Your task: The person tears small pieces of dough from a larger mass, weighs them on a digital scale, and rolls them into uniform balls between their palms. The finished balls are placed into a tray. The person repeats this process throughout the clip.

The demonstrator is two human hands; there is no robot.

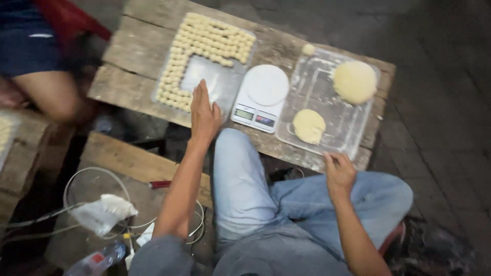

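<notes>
My left hand (pixel 204 113) lies flat with fingers extended on the near edge of a clear sheet (pixel 210 77) that carries several small dough balls (pixel 210 37) in rows. My right hand (pixel 338 172) hovers over my knee with fingers curled; whether it pinches a bit of dough cannot be told. A white kitchen scale (pixel 261 97) stands between the sheet and a clear tray (pixel 322 84). On the tray rest a large dough lump (pixel 354 81) and a smaller dough lump (pixel 308 125). One loose dough ball (pixel 308 49) sits at the tray's far edge.
Everything stands on a low, worn wooden table (pixel 134 48). Another person's bare leg (pixel 48 92) is at the left beside a red seat (pixel 69 18). Below left lie a wooden board (pixel 125 158), cables (pixel 76 179), a plastic bag (pixel 105 212) and a bottle (pixel 97 260).
</notes>
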